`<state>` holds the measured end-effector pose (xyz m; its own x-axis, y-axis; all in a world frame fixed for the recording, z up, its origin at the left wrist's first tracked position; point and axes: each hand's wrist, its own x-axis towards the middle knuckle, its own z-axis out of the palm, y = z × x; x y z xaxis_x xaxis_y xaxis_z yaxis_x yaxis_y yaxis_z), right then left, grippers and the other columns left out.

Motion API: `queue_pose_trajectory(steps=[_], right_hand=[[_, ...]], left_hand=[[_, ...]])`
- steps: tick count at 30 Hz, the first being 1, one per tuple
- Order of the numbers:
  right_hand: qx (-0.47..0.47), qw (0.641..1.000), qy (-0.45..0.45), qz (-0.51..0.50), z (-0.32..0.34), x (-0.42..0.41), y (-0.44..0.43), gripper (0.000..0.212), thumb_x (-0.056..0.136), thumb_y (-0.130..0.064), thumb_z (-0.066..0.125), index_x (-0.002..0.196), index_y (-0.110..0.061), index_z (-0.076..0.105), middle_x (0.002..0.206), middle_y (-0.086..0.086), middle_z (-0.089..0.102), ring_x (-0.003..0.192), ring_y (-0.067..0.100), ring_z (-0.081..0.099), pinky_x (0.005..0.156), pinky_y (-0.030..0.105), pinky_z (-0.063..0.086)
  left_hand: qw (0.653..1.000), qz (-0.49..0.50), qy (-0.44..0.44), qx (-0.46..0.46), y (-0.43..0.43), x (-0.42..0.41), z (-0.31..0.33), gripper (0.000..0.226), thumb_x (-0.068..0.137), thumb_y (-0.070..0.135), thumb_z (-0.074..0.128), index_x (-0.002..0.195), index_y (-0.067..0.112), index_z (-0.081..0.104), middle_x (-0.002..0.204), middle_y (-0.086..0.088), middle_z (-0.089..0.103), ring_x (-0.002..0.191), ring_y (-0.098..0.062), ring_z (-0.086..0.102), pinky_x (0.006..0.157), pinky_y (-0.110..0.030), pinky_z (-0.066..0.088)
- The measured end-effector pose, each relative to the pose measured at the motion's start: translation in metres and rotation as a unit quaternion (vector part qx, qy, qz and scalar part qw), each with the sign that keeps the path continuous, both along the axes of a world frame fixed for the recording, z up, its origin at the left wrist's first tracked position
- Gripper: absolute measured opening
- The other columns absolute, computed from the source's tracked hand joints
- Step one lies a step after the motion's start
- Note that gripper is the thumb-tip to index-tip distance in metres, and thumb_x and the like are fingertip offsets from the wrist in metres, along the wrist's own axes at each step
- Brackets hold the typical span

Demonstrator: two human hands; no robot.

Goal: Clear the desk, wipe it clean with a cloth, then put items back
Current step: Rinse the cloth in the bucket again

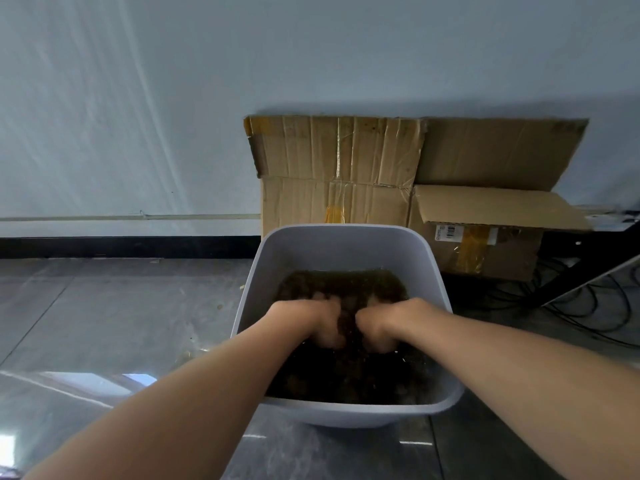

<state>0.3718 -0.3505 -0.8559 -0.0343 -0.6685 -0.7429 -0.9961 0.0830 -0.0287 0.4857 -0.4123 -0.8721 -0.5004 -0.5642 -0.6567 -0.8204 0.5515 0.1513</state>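
A grey plastic basin (346,244) stands on the floor, part full of water. A dark brown cloth (346,289) lies soaked in it. My left hand (311,320) and my right hand (384,323) are both down in the water, side by side at the middle of the basin. Each hand has its fingers curled and grips a bunch of the dark cloth. The fingertips are under water and partly hidden by the cloth. The desk is out of view.
Flattened and folded cardboard boxes (398,174) lean on the pale wall right behind the basin. Black cables (595,306) lie on the floor at the right, under a dark table leg. Glossy grey floor (104,323) stretches to the left.
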Motion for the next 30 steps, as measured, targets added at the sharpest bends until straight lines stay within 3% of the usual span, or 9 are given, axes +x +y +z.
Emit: queue_pose_trajectory(steps=[5, 8, 11, 13, 15, 21, 25, 27, 30], right_hand=[[-0.005, 0.996, -0.035, -0.081, -0.018, 0.000, -0.006, 0.054, 0.097, -0.019, 0.056, 0.145, -0.002, 0.037, 0.145, 0.018, 0.045, 0.131, 0.034, 0.047, 0.109, 0.041, 0.041], [-0.057, 0.954, -0.146, -0.254, -0.010, -0.003, -0.014, 0.076, 0.097, -0.033, 0.053, 0.155, -0.009, 0.011, 0.150, 0.019, 0.038, 0.134, 0.036, 0.043, 0.106, 0.045, 0.043], [-0.136, 0.842, -0.278, -0.443, 0.001, 0.014, -0.016, 0.041, 0.103, -0.036, 0.040, 0.132, -0.008, 0.033, 0.094, 0.017, 0.060, 0.074, 0.026, 0.059, 0.051, 0.028, 0.045], [-0.172, 0.784, -0.310, -0.510, 0.007, 0.029, -0.015, 0.026, 0.104, -0.035, 0.035, 0.108, -0.009, 0.038, 0.074, 0.013, 0.052, 0.056, 0.021, 0.049, 0.044, 0.024, 0.033], [-0.227, 0.803, -0.273, -0.479, 0.007, 0.037, -0.018, 0.024, 0.105, -0.036, 0.032, 0.105, -0.012, 0.030, 0.091, 0.015, 0.059, 0.071, 0.028, 0.059, 0.052, 0.031, 0.042], [-0.288, 0.853, -0.180, -0.398, -0.003, 0.000, -0.015, 0.027, 0.108, -0.025, 0.024, 0.097, -0.015, 0.046, 0.123, 0.015, 0.061, 0.087, 0.021, 0.055, 0.085, 0.035, 0.040], [-0.189, 0.952, -0.114, -0.214, -0.007, -0.001, -0.009, 0.034, 0.103, -0.018, 0.045, 0.134, -0.012, 0.035, 0.134, 0.019, 0.047, 0.119, 0.035, 0.053, 0.100, 0.044, 0.044], [-0.133, 0.976, -0.062, -0.158, -0.009, 0.003, -0.009, 0.055, 0.098, -0.016, 0.053, 0.145, -0.012, 0.024, 0.142, 0.022, 0.030, 0.130, 0.041, 0.041, 0.109, 0.050, 0.039], [-0.077, 0.992, 0.027, -0.098, -0.013, 0.002, -0.009, 0.079, 0.092, -0.012, 0.060, 0.153, -0.006, 0.010, 0.148, 0.025, 0.018, 0.137, 0.046, 0.028, 0.113, 0.054, 0.033]], left_hand=[[0.975, 0.136, 0.141, 0.104, 0.001, 0.001, -0.012, 0.035, 0.102, 0.033, 0.049, 0.129, 0.012, 0.054, 0.122, -0.012, 0.060, 0.101, -0.028, 0.061, 0.081, -0.036, 0.054], [0.835, 0.415, 0.254, 0.257, 0.000, -0.007, -0.011, 0.037, 0.106, 0.045, 0.033, 0.108, 0.011, 0.049, 0.078, -0.010, 0.053, 0.048, -0.016, 0.047, 0.035, -0.020, 0.034], [0.746, 0.522, 0.332, 0.246, -0.002, -0.014, -0.011, 0.038, 0.108, 0.040, 0.023, 0.087, 0.013, 0.041, 0.057, -0.005, 0.037, 0.031, -0.011, 0.029, 0.035, -0.010, 0.019], [0.719, 0.541, 0.350, 0.261, 0.001, -0.012, -0.005, 0.040, 0.107, 0.035, 0.025, 0.081, 0.013, 0.044, 0.051, -0.005, 0.041, 0.028, -0.013, 0.034, 0.034, -0.008, 0.021], [0.703, 0.539, 0.362, 0.292, 0.002, -0.010, 0.001, 0.039, 0.106, 0.032, 0.030, 0.077, 0.013, 0.047, 0.044, -0.005, 0.044, 0.027, -0.013, 0.037, 0.033, -0.008, 0.021], [0.782, 0.421, 0.304, 0.344, 0.005, -0.006, 0.019, 0.041, 0.109, 0.040, 0.027, 0.076, 0.019, 0.040, 0.055, 0.003, 0.036, 0.036, -0.004, 0.021, 0.032, -0.013, 0.010], [0.880, 0.352, 0.234, 0.217, -0.002, -0.004, 0.008, 0.033, 0.107, 0.033, 0.027, 0.106, 0.009, 0.050, 0.071, -0.004, 0.049, 0.046, -0.010, 0.043, 0.038, -0.017, 0.030], [0.930, 0.287, 0.196, 0.116, -0.005, -0.004, 0.003, 0.042, 0.103, 0.031, 0.038, 0.133, 0.002, 0.045, 0.102, -0.012, 0.063, 0.081, -0.023, 0.063, 0.065, -0.031, 0.054], [0.975, 0.184, 0.115, 0.040, -0.006, 0.002, -0.005, 0.070, 0.092, 0.035, 0.060, 0.148, 0.004, 0.031, 0.139, -0.016, 0.053, 0.127, -0.031, 0.052, 0.107, -0.038, 0.042]])
